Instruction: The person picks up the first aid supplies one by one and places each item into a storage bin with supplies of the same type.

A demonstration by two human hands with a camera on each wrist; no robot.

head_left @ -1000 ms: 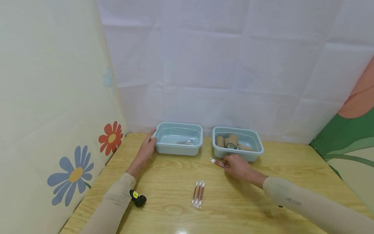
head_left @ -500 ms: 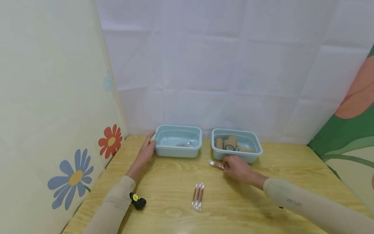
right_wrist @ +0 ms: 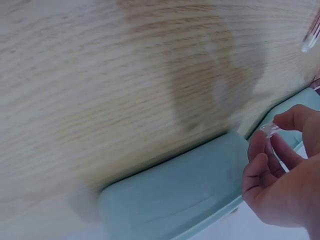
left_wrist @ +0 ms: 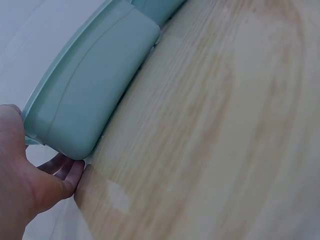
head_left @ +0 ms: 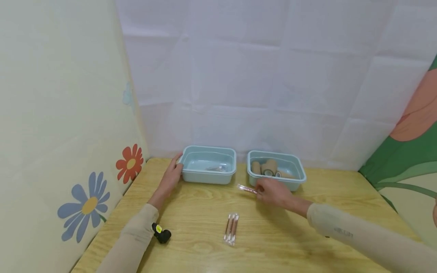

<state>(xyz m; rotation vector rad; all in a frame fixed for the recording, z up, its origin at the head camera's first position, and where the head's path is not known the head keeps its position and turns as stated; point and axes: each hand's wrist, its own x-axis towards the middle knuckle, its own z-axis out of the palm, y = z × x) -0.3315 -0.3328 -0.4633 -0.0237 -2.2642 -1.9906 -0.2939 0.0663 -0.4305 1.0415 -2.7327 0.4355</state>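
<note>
My right hand (head_left: 274,192) pinches one end of a clear-wrapped cotton swab with a brown stick (head_left: 247,189), held above the table before the right bin. In the right wrist view, thumb and fingers meet on the wrapper's clear end (right_wrist: 270,130). At the left end of the left pale blue plastic bin (head_left: 208,176), my left hand (head_left: 170,177) grips the side. The left wrist view shows its fingers (left_wrist: 72,177) curled at the bin's lower corner. Several wrapped swabs (head_left: 231,228) lie side by side on the table between my arms.
Some thin, clear-wrapped pieces (head_left: 216,168) lie inside the left bin. Several tan bandage rolls (head_left: 269,167) fill part of the right pale blue bin (head_left: 276,183). Both stand at the back of the wooden table (head_left: 194,212), against a white sheet (head_left: 232,94).
My right hand has shifted slightly left with the swab, bringing its free end nearer the left bin. The left hand stays on the left bin.
</note>
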